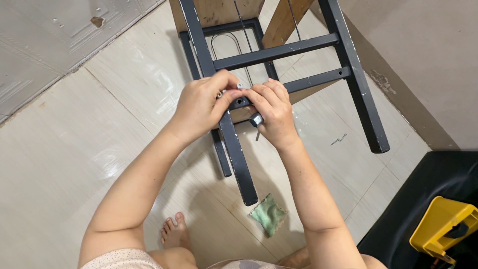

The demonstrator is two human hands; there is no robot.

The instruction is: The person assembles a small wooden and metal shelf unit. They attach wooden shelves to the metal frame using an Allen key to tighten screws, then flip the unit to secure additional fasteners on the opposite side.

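Observation:
A dark grey metal chair frame (pixel 279 50) lies tipped on the tiled floor with its legs pointing toward me. My left hand (pixel 201 104) grips the near leg (pixel 238 159) where a crossbar joins it, thumb and fingers pinching a small silver fastener there. My right hand (pixel 274 112) is closed at the same joint and holds a small metal tool (pixel 256 121) with a hexagonal head, its shaft sticking down below my palm. The two hands touch each other at the joint, hiding the fastener.
A folded green cloth (pixel 269 214) lies on the tiles below the leg's end. Small screws (pixel 339 139) lie on the floor to the right. A yellow plastic object (pixel 440 229) rests on a black mat at bottom right. My bare foot (pixel 174 231) is below.

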